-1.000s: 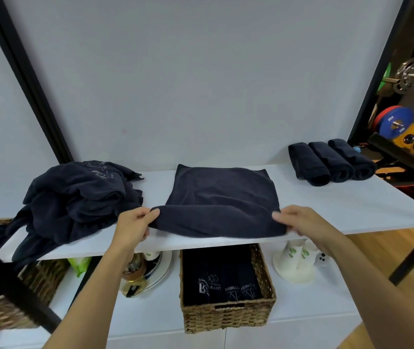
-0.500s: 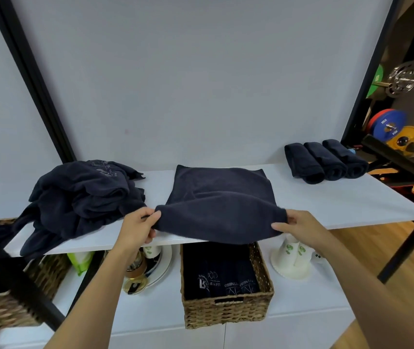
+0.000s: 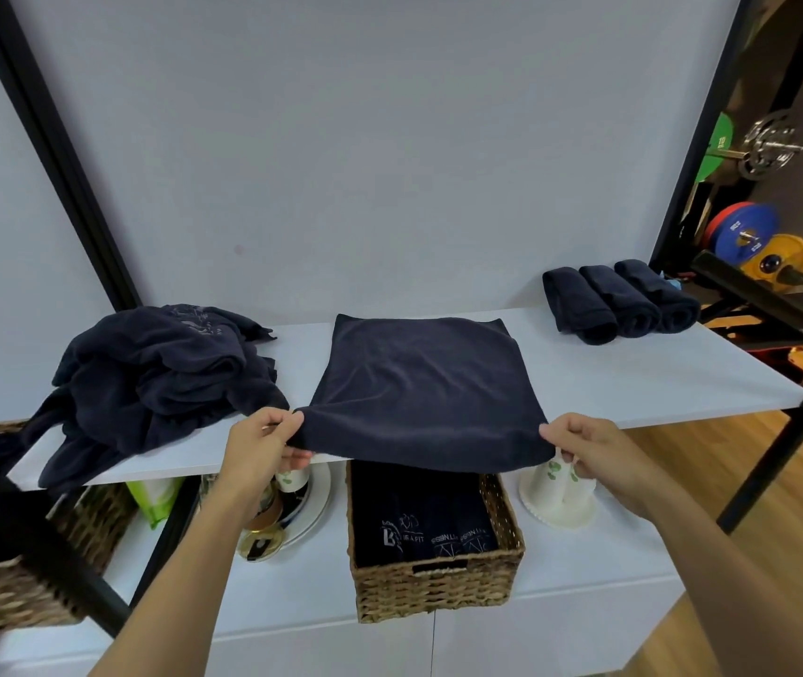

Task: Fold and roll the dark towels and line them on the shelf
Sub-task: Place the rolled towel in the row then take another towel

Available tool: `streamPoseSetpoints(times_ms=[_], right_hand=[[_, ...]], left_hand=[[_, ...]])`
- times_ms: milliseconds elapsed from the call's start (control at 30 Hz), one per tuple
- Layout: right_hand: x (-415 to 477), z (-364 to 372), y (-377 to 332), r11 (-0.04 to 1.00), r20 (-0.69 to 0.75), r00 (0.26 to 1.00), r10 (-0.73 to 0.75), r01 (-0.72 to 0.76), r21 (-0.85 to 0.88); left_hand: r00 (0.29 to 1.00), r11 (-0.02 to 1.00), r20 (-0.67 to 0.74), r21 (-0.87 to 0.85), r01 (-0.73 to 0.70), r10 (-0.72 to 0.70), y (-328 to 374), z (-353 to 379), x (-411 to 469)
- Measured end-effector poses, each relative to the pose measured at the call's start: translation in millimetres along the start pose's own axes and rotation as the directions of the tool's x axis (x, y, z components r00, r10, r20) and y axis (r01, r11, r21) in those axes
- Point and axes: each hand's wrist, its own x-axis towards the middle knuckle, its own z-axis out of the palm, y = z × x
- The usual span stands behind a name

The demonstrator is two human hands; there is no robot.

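Note:
A dark folded towel [image 3: 419,383] lies square in the middle of the white shelf [image 3: 633,378], its near edge hanging over the shelf's front. My left hand [image 3: 262,447] pinches the near left corner and my right hand [image 3: 585,447] pinches the near right corner. A heap of loose dark towels [image 3: 160,378] sits at the shelf's left end. Three rolled dark towels [image 3: 619,302] lie side by side at the back right.
Below the shelf stand a wicker basket [image 3: 438,579] with dark printed towels, stacked paper cups [image 3: 560,491], a plate with jars [image 3: 292,510] and another wicker basket [image 3: 23,569] at left. Black frame posts flank the shelf. Weight plates [image 3: 751,237] are at right.
Both hands have drawn the towel's near edge toward me, past the shelf's front edge and slightly lifted. The view has shifted a little to the right.

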Motion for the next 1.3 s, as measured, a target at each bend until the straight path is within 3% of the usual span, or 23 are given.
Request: streamPoseSetpoints(times_ms=[100, 200, 333, 433, 500, 600, 700, 767, 833, 1000, 1167, 1300], right_hand=[[-4, 4, 11, 0.997, 0.064, 0.995, 0.077, -0.079, 0.022], [-8, 11, 5, 0.995, -0.038, 0.997, 0.072, -0.069, 0.068], [-5, 9, -26, 0.972, -0.231, 0.973, -0.013, 0.066, 0.225], [10, -3, -65, 0.898, -0.224, 0.964, -0.142, 0.22, 0.38], [29, -15, -90, 0.907, -0.19, 0.948, -0.255, 0.303, 0.292], [72, -31, -129, 0.924, -0.224, 0.896, -0.382, 0.374, -0.082], [129, -46, -165, 0.821, -0.281, 0.806, -0.522, 0.385, -0.423], [171, -58, -183, 0.766, -0.278, 0.768, -0.578, 0.392, -0.51], [210, -71, -200, 0.752, -0.301, 0.738, -0.604, 0.404, -0.521], [256, -95, -264, 0.749, -0.432, 0.612, -0.662, 0.515, -0.417], [218, -109, -315, 0.687, -0.537, 0.472, -0.7, 0.65, -0.324], [156, -108, -304, 0.638, -0.497, 0.445, -0.745, 0.692, -0.338]], left_hand=[[0.998, 0.999, -0.026, 0.001, 0.053, -0.053, -6, -2, -5], [0.993, 0.996, -0.072, -0.014, 0.09, -0.091, -4, -3, -9], [0.994, 0.996, -0.102, -0.086, 0.029, -0.038, 21, -1, -8], [0.991, 0.985, -0.13, -0.163, -0.057, 0.035, 52, 3, 7], [0.988, 0.966, -0.133, -0.233, -0.112, 0.082, 78, 9, 21], [0.975, 0.948, -0.068, -0.225, -0.223, 0.213, 118, 23, 46], [0.93, 0.923, 0.001, 0.118, -0.366, 0.368, 153, 41, 86], [0.891, 0.833, 0.037, 0.34, -0.437, 0.453, 176, 53, 120], [0.853, 0.765, 0.024, 0.43, -0.479, 0.521, 201, 62, 155], [0.744, 0.714, -0.112, 0.407, -0.571, 0.659, 275, 72, 211], [0.611, 0.629, -0.179, 0.364, -0.687, 0.771, 333, 61, 196], [0.576, 0.586, -0.129, 0.293, -0.755, 0.807, 327, 39, 143]])
